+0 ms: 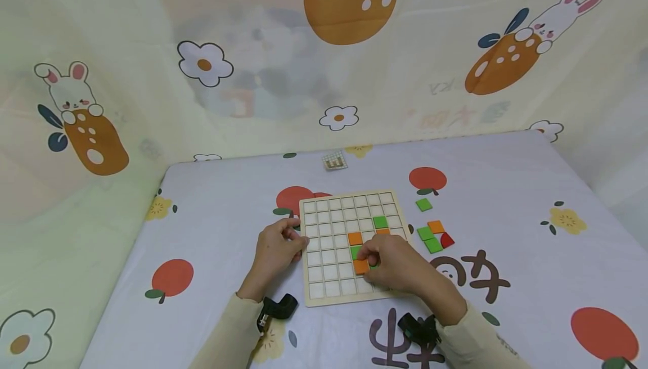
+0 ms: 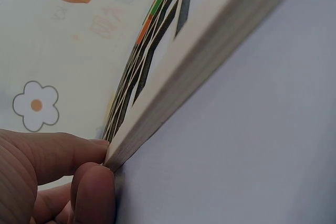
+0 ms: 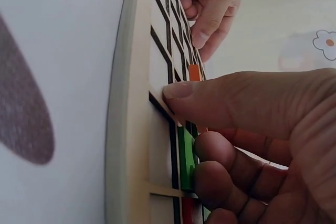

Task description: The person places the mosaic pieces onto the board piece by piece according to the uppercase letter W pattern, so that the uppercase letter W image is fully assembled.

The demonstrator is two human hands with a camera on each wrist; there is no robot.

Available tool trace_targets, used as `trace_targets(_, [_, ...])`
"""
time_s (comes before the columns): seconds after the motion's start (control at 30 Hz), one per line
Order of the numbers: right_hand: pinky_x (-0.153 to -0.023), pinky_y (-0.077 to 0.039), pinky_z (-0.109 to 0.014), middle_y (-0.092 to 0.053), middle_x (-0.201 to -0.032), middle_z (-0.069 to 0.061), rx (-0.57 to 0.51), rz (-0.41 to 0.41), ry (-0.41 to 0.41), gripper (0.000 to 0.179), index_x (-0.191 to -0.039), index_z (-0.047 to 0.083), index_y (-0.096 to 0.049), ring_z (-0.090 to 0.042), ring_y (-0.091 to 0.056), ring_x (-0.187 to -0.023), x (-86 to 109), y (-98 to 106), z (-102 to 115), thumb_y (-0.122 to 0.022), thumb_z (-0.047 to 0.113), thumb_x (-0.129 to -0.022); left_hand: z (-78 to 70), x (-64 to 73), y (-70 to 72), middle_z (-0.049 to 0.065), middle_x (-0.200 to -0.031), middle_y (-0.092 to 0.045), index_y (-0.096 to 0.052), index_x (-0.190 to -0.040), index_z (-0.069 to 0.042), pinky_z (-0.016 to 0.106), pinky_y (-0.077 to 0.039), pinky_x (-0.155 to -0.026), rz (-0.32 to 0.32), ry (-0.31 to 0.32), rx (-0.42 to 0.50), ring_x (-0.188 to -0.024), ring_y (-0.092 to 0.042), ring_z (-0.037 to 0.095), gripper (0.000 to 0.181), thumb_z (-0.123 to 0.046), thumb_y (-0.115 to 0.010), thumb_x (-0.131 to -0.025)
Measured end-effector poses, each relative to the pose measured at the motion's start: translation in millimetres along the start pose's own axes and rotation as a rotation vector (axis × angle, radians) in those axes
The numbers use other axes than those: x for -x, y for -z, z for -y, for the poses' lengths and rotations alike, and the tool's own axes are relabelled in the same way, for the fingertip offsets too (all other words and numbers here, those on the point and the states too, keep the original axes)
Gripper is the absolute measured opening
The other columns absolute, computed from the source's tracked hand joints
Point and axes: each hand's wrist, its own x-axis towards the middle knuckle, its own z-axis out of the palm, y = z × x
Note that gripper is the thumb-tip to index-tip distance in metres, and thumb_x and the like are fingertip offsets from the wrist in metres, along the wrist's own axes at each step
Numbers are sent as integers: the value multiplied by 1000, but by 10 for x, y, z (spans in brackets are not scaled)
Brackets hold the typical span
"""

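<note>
A square wooden grid board lies on the table with colored tiles in some cells. At its left edge, my left hand grips the rim; the left wrist view shows the thumb and fingertips at the board's corner. My right hand is over the lower middle, its thumb and forefinger at an orange tile, which they partly cover. A green tile and an orange tile sit above it in that column. Beneath the curled right fingers, a green tile and a red piece show.
Right of the board lie a loose green tile and a small group with green tiles, an orange tile and a red piece. A small pattern card lies behind the board. A patterned curtain hangs at the back.
</note>
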Motion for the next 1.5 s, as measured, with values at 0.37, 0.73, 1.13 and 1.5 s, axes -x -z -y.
trace_targets(0.37, [-68, -44, -30, -56, -77, 1, 5, 2, -17, 23, -92, 14, -75, -16, -51, -76, 1, 5, 6, -86, 1, -77, -4, -3, -2, 5, -76, -64, -69, -127, 3, 24, -51, -51, 0, 8, -6, -51, -58, 10, 41, -3, -79, -87])
trace_targets(0.73, [-68, -45, -29, -57, -76, 3, 1, -2, -5, 22, -91, 13, -75, -15, -52, -76, 4, 10, 2, -85, 0, -76, 11, -18, -6, 6, -76, -64, -70, -125, 3, 25, -51, -51, -3, -3, -3, -51, -57, 10, 39, -3, -79, -87])
trace_targets(1.13, [-68, -45, -29, -58, -78, 3, -7, -5, -18, 20, -89, 14, -76, -15, -52, -76, 4, 0, 2, -87, 3, -76, -11, -4, -4, 4, -75, -65, -70, -125, 2, 25, -50, -51, -6, 5, -8, -50, -57, 10, 40, -4, -79, -87])
trace_targets(1.5, [-68, -44, -28, -57, -79, 2, 3, -15, -14, 20, -90, 15, -76, -14, -52, -77, 15, -5, 3, -86, 3, -77, -16, -2, 3, 4, -75, -65, -69, -127, 2, 25, -50, -52, 3, 7, -1, -51, -58, 11, 42, -5, -80, -87])
